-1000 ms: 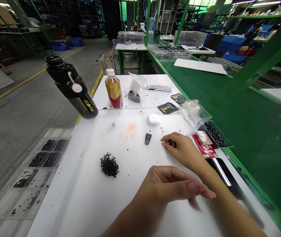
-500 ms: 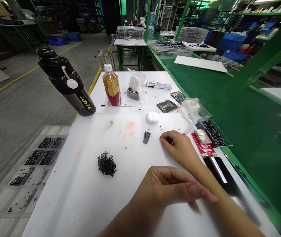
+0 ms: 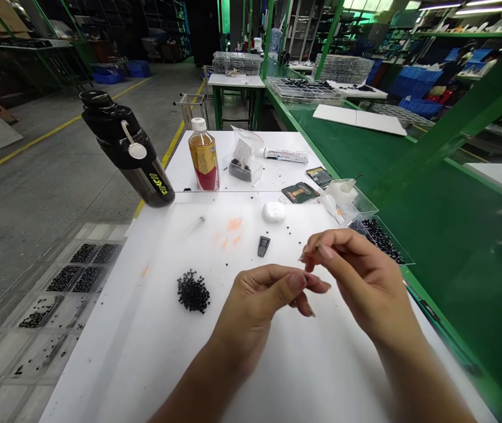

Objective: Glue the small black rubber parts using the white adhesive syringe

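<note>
Black pellets (image 3: 193,292) lie heaped on the white table (image 3: 154,352), near my left hand (image 3: 255,311), which is loosely curled and open. My right hand (image 3: 365,288) is pinched together; anything held is too small to tell.

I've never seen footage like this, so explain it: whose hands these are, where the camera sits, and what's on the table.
These are one person's bare hands, filmed by a camera worn on their head, looking forward and down. The left hand and right hand are raised above a white table. On it lie a pile of black granules, a white earbud case and a drink bottle. The right fingertips pinch together; anything held is too small to tell.
</note>
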{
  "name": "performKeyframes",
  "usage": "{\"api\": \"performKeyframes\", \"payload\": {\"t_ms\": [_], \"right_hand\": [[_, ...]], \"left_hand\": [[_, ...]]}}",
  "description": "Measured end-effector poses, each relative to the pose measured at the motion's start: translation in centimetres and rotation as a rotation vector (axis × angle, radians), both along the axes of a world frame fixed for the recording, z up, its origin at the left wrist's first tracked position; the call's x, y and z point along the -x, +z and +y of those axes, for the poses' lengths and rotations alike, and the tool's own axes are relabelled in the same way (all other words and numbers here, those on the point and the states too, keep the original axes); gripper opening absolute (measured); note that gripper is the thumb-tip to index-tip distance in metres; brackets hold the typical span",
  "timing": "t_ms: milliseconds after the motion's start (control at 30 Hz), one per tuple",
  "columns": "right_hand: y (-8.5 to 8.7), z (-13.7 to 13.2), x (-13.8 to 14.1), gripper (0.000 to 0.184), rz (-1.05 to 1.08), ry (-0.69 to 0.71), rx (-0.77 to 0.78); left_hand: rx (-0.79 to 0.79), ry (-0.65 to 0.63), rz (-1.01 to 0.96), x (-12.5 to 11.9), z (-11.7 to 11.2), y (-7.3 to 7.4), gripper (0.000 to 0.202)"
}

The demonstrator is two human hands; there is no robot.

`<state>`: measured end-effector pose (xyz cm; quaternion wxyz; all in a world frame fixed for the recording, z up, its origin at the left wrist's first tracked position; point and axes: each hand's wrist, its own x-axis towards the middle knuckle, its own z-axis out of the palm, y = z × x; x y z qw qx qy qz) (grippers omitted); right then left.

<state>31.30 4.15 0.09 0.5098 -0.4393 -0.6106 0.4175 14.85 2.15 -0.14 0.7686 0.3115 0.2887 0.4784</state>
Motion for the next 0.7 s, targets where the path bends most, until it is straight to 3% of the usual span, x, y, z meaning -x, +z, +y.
{"api": "performKeyframes", "payload": {"t_ms": [167,467,700], "right_hand": [[1.3,-1.7,0.6,0.007,0.068,0.102,-0.073],[-0.3,-1.9,0.9,0.021,-0.051,0.043,-0.225],[-0.6,-1.8,1.0,0.030,-0.132,0.045,-0.376]], "left_hand": [[-0.081,0.097,0.143,0.2,0.4,0.3,0.011],[-0.101,0.131,0.247,0.4,0.6,0.3,0.014],[-0.124,0.140,0.286,0.4,0.6,-0.1,0.011]]}}
